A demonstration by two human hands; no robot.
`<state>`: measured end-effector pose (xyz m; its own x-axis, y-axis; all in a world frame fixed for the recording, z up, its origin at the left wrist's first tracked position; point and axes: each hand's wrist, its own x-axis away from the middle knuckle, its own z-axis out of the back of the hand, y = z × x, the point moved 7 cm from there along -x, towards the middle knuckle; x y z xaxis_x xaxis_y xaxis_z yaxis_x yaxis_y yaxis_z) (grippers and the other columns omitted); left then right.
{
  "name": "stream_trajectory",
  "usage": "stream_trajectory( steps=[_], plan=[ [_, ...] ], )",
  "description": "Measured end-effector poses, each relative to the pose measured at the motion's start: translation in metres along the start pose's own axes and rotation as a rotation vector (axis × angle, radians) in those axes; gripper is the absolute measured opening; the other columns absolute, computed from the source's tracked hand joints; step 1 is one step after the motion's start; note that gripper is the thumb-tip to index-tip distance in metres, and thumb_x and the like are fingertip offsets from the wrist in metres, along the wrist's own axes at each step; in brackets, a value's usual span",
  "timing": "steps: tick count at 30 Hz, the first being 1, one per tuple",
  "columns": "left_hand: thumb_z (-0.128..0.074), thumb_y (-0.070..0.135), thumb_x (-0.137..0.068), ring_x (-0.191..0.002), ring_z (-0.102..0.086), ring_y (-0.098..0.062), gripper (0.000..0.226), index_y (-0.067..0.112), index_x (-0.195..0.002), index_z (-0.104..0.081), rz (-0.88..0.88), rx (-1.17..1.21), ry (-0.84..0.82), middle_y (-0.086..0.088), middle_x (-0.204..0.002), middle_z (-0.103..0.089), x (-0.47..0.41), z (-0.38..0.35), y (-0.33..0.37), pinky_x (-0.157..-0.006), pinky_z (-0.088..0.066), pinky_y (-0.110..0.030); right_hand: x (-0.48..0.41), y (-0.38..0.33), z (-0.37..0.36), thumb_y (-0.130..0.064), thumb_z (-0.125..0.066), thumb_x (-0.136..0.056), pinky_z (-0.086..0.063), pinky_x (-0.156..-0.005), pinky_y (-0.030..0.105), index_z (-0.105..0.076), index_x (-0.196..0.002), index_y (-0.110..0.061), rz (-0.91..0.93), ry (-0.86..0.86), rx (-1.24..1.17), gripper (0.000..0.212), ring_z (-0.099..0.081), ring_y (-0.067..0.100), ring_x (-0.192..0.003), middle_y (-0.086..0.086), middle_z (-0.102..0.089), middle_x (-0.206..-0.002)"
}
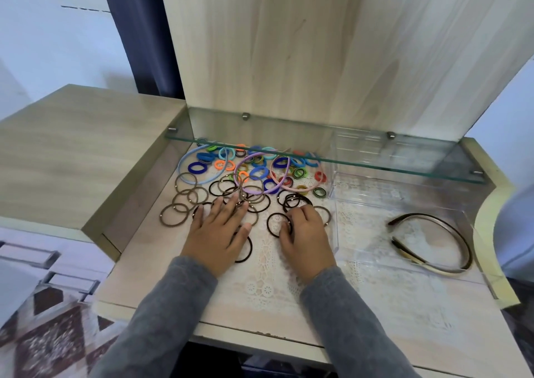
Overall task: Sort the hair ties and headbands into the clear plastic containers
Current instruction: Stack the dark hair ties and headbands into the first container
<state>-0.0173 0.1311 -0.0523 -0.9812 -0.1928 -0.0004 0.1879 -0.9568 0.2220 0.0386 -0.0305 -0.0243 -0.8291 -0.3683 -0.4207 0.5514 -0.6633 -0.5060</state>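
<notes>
Head view — left hand (216, 230) flat, right hand (306, 236) pinching one black tie (268, 224) — two headbands (433, 216) in container (361, 239).

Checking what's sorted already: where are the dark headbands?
Head view, right side: the dark headbands lie inside the clear container, right of the right hand.

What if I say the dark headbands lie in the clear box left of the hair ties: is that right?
No. In the head view the dark headbands lie in the clear box right of the hair ties, not left.
</notes>
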Motion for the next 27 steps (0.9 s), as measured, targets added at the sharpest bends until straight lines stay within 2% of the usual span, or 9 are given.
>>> stream_trajectory(
  steps=[2,4,7,10,15,17,21,24,27],
  plan=[
    [0.002,0.058,-0.083,-0.147,-0.004,-0.009,0.071,0.044,-0.147,-0.024,0.005,0.050,0.111,0.018,-0.158,-0.009,0.002,0.008,-0.001,-0.117,0.005,-0.039,0.001,-0.002,0.000,-0.010,-0.057,-0.087,-0.049,-0.076,0.032,-0.059,-0.093,-0.004,0.007,-0.015,0.002,0.009,-0.049,0.020,-0.086,0.006,-0.052,-0.093],
    [-0.016,0.049,-0.088,-0.143,-0.024,-0.012,0.056,0.041,-0.135,-0.048,-0.003,0.112,0.257,0.014,-0.152,-0.034,0.009,0.019,-0.004,-0.116,-0.006,-0.039,0.003,-0.003,0.001,-0.010,-0.058,-0.086,-0.047,-0.075,0.030,-0.059,-0.091,-0.005,0.007,-0.008,0.009,0.007,-0.048,0.018,-0.084,0.005,-0.052,-0.091],
    [-0.033,0.035,-0.088,-0.128,-0.046,-0.015,0.041,0.036,-0.115,-0.063,-0.036,0.155,0.401,0.013,-0.133,-0.055,0.016,0.030,-0.014,-0.110,-0.024,-0.045,0.006,0.000,0.004,-0.010,-0.060,-0.085,-0.047,-0.074,0.029,-0.059,-0.091,-0.006,-0.038,0.027,0.006,0.008,-0.048,0.018,-0.083,0.005,-0.052,-0.091],
    [-0.040,0.031,-0.085,-0.125,-0.050,-0.017,0.033,0.034,-0.105,-0.066,-0.124,0.220,0.432,0.012,-0.127,-0.058,0.019,0.032,-0.025,-0.105,-0.031,-0.049,0.006,0.000,0.002,-0.011,-0.061,-0.086,-0.049,-0.077,0.034,-0.062,-0.094,-0.005,-0.044,0.017,-0.005,0.009,-0.050,0.020,-0.085,0.006,-0.054,-0.093],
    [-0.049,0.026,-0.084,-0.125,-0.049,-0.018,0.025,0.035,-0.097,-0.069,-0.288,0.339,0.388,0.014,-0.127,-0.056,0.020,0.032,-0.027,-0.098,-0.039,-0.053,0.002,-0.001,-0.002,-0.012,-0.062,-0.086,-0.050,-0.078,0.037,-0.062,-0.094,-0.004,-0.097,-0.005,-0.042,0.011,-0.051,0.022,-0.089,0.008,-0.053,-0.095],
    [-0.048,0.027,-0.085,-0.125,-0.049,-0.017,0.025,0.038,-0.094,-0.069,-0.315,0.345,0.360,0.016,-0.127,-0.055,0.021,0.031,-0.027,-0.097,-0.040,-0.054,0.001,-0.001,-0.002,-0.010,-0.062,-0.085,-0.050,-0.077,0.040,-0.062,-0.090,-0.002,-0.098,-0.011,-0.006,0.010,-0.051,0.025,-0.087,0.010,-0.053,-0.093],
    [-0.053,0.038,-0.081,-0.130,-0.044,-0.014,0.019,0.044,-0.093,-0.067,-0.288,0.343,0.294,0.021,-0.128,-0.053,0.022,0.025,-0.029,-0.103,-0.034,-0.051,-0.001,-0.002,-0.006,-0.006,-0.058,-0.083,-0.049,-0.075,0.042,-0.060,-0.086,-0.002,-0.058,-0.079,0.034,0.004,-0.050,0.025,-0.085,0.010,-0.053,-0.091],
    [-0.056,0.046,-0.081,-0.130,-0.042,-0.013,0.016,0.044,-0.093,-0.066,-0.297,0.320,0.286,0.022,-0.128,-0.052,0.022,0.026,-0.024,-0.105,-0.032,-0.048,-0.003,-0.004,-0.004,-0.008,-0.057,-0.085,-0.050,-0.072,0.040,-0.058,-0.085,-0.006,-0.037,-0.068,-0.012,0.002,-0.050,0.021,-0.082,0.005,-0.052,-0.089],
    [-0.057,0.048,-0.081,-0.132,-0.041,-0.013,0.013,0.043,-0.090,-0.065,-0.314,0.295,0.292,0.023,-0.129,-0.051,0.022,0.026,-0.017,-0.105,-0.031,-0.048,-0.001,-0.010,0.008,-0.012,-0.056,-0.090,-0.049,-0.064,0.029,-0.058,-0.089,-0.012,0.003,0.006,-0.127,0.002,-0.050,0.013,-0.074,-0.003,-0.052,-0.089]
  ],
)
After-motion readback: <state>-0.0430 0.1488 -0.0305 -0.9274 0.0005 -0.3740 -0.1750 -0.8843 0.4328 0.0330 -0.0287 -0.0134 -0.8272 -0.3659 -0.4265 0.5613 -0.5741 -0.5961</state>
